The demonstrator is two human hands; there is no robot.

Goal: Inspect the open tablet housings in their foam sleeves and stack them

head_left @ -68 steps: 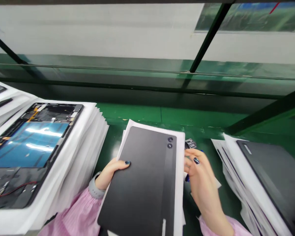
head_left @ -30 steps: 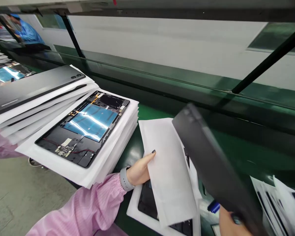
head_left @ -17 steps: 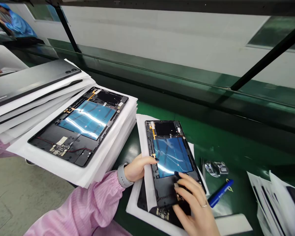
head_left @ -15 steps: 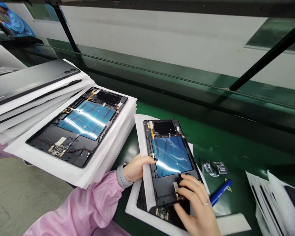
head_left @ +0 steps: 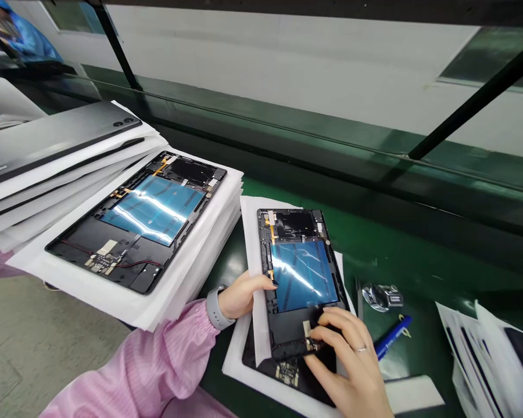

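Observation:
An opened tablet with a blue battery and a black frame is raised at a tilt in front of me. My left hand grips its left edge, thumb on top, together with a white sheet; the other fingers are hidden beneath. At the lower right end, my right hand has its fingers curled over a small circuit board, with the thumb at the bottom edge. Below lies another opened tablet on white sheets, mostly covered.
To the left, an opened tablet tops a tall stack interleaved with white sheets. Beside it lies a grey tablet cover. On the green bench are a shiny metal object, a blue pen and sheets. A blue-clothed person sits far left.
Both hands keep their hold on the tablet. It has turned slightly, with its lower end shifting a little left, and my right hand has moved slightly left with it.

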